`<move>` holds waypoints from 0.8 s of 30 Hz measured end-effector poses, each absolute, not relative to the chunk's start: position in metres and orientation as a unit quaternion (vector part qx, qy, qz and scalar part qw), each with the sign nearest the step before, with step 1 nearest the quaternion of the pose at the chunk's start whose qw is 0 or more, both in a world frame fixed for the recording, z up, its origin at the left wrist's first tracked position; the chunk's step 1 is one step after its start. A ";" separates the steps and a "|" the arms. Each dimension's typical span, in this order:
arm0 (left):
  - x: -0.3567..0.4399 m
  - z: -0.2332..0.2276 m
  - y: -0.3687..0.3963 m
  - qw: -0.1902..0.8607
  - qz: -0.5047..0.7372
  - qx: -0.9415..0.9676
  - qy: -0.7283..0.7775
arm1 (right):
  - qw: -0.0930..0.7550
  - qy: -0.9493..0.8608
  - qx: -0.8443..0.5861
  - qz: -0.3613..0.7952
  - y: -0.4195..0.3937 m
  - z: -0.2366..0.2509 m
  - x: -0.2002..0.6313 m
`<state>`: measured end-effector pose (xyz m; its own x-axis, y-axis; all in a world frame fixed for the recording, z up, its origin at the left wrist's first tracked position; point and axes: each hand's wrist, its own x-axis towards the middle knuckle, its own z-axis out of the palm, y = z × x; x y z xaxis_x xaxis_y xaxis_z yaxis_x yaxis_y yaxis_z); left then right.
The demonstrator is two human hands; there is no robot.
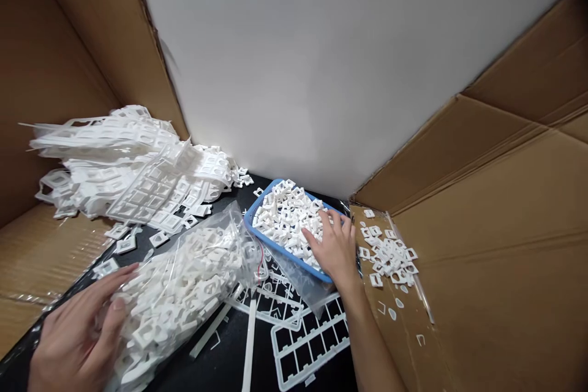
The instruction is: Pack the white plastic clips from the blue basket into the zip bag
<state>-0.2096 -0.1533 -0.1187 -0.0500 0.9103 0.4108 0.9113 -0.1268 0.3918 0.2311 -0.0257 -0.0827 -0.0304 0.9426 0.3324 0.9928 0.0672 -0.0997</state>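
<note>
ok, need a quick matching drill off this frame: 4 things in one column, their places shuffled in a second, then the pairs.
Things
1. blue basket
2. clear plastic bag
3. stack of uncut white frames
4. empty white grid frame

Places
A. far left, piled against the cardboard wall
B. flat on the black surface, near edge, beside the right forearm
C. under the left hand, full of white pieces
D. under the right hand, at the foot of the white wall

Pairs: 1-D, 2-C, 3-A, 4-B
</note>
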 end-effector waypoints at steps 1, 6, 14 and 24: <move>-0.207 -0.116 -0.153 -0.012 -0.317 -0.680 -0.661 | 0.149 -0.714 -0.678 -0.088 -0.024 -0.083 0.231; -0.195 -0.105 -0.154 -0.033 -0.351 -0.658 -0.666 | 0.133 -0.715 -0.679 -0.102 -0.020 -0.080 0.230; -0.198 -0.108 -0.155 -0.022 -0.346 -0.660 -0.666 | 0.154 -0.714 -0.679 -0.080 -0.024 -0.081 0.232; -0.200 -0.104 -0.150 -0.006 -0.350 -0.683 -0.641 | 0.152 -0.735 -0.661 -0.006 -0.017 -0.074 0.237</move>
